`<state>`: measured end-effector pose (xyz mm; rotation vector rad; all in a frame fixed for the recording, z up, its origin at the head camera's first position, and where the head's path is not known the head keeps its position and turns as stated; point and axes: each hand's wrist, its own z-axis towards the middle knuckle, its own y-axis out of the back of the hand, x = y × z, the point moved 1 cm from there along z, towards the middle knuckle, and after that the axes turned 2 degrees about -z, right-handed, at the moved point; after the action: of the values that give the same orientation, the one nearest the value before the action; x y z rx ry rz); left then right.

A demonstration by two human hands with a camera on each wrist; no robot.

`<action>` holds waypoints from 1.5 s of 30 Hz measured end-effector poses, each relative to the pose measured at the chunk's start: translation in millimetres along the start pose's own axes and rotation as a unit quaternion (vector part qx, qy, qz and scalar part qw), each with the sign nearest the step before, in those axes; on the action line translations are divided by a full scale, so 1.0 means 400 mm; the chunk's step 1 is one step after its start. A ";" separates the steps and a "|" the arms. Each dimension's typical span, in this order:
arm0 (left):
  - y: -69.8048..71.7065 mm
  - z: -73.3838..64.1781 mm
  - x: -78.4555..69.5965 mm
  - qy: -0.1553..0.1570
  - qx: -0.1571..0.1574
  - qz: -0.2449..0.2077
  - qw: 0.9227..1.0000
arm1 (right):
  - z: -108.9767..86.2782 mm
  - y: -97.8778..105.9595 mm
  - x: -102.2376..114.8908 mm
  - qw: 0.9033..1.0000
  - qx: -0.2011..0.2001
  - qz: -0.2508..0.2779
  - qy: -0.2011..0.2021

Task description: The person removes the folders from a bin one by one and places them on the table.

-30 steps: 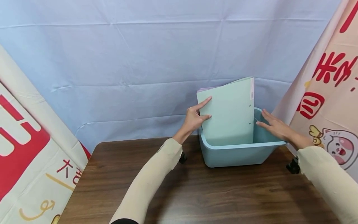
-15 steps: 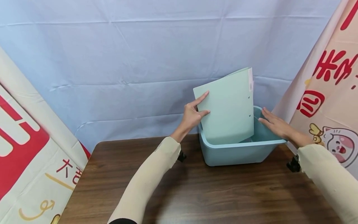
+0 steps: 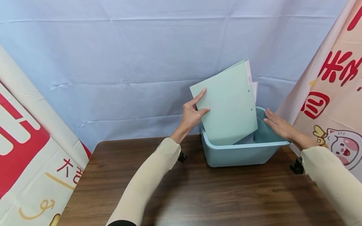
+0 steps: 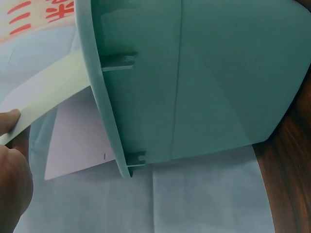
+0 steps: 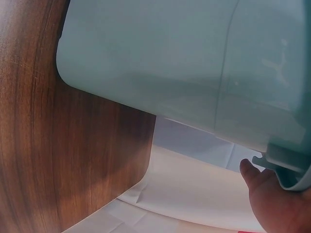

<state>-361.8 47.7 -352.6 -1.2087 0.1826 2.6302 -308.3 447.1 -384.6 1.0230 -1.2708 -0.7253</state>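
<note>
Tbl [image 3: 215,194], L fingers [image 3: 199,97] round folder [image 3: 229,108]

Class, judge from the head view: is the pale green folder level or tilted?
Tilted: the folder has its top edge sloping down toward the left hand that pinches its side.

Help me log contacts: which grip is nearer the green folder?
Left. The left grip holds the green folder by one edge; the right grip is at the right end of the bin, apart from the folder.
</note>
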 end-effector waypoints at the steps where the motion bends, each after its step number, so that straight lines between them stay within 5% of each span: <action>1: 0.002 0.000 -0.002 0.000 -0.001 -0.002 1.000 | 0.000 0.001 -0.001 1.000 0.000 0.000 -0.001; 45: 0.078 -0.042 -0.052 -0.023 -0.115 -0.091 0.989 | -0.003 -0.004 -0.005 1.000 -0.007 0.003 0.010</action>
<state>-345.0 10.6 -347.4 -1.1702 -0.2342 2.5676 -307.2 448.4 -386.8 1.0130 -1.2492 -0.7164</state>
